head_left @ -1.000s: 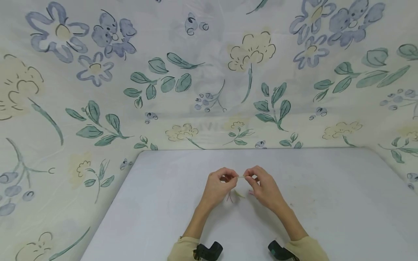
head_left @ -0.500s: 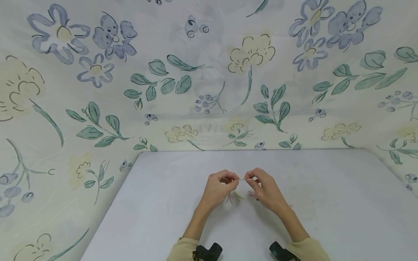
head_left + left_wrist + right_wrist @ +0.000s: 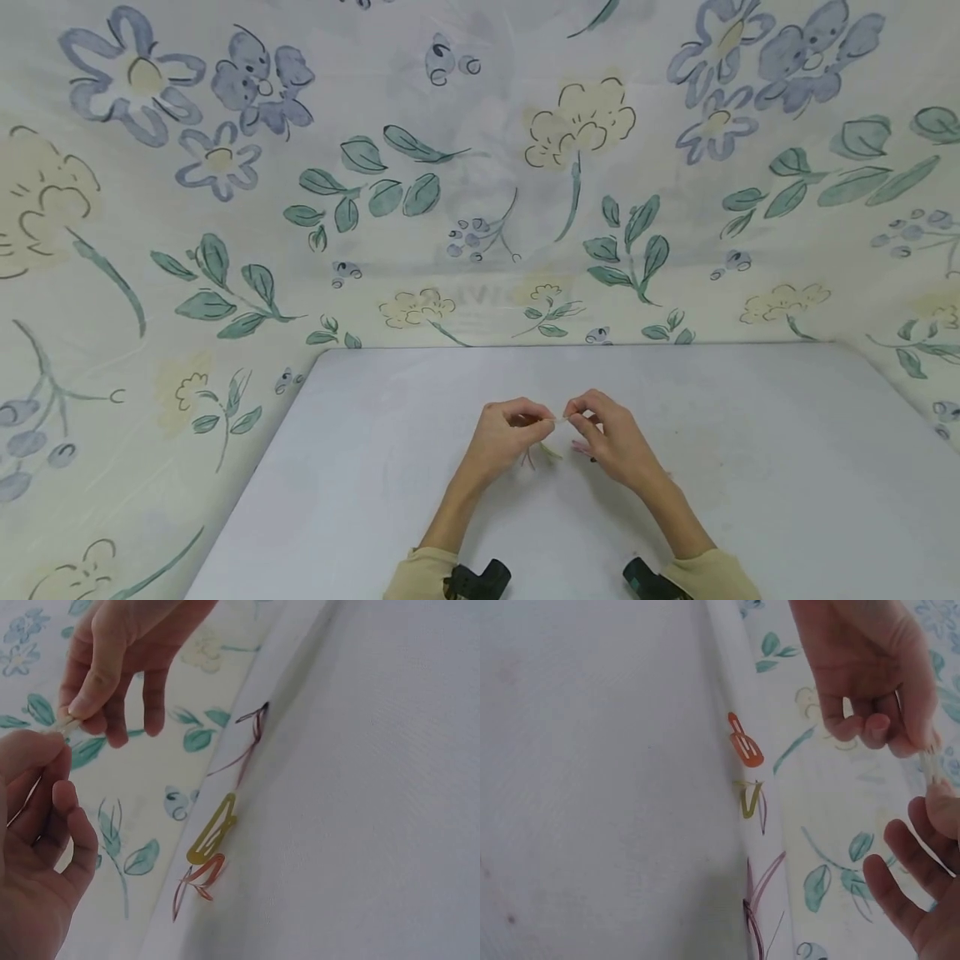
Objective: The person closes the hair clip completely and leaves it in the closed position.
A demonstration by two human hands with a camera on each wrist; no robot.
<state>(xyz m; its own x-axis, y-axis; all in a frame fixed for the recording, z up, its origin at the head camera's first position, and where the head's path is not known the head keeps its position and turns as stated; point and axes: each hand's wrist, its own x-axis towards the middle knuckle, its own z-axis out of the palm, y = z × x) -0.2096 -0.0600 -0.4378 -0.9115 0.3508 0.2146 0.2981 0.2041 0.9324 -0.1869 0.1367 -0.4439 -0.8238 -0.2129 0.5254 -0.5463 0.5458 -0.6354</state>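
Note:
Between my left hand (image 3: 504,435) and right hand (image 3: 611,435), above the table, is a small pale hair clip (image 3: 66,726). Thumb and fingers of each hand pinch one end of it, and the fingertips hide much of its shape. In the right wrist view the pale strip shows dark slots. On the table below lie a yellow snap hair clip (image 3: 210,831), an orange hair clip (image 3: 748,750) and thin purple-pink clips (image 3: 757,900). My hands partly cover these in the head view.
A white table (image 3: 360,467) spreads around the hands. Floral cloth (image 3: 480,208) stands behind and to the sides of it. Dark wrist cameras (image 3: 480,579) are strapped at both sleeves.
Both hands have come slightly nearer the body, and the left hand has shifted a little right. The pinch on the pale hair clip continues, with less of it showing between the fingertips.

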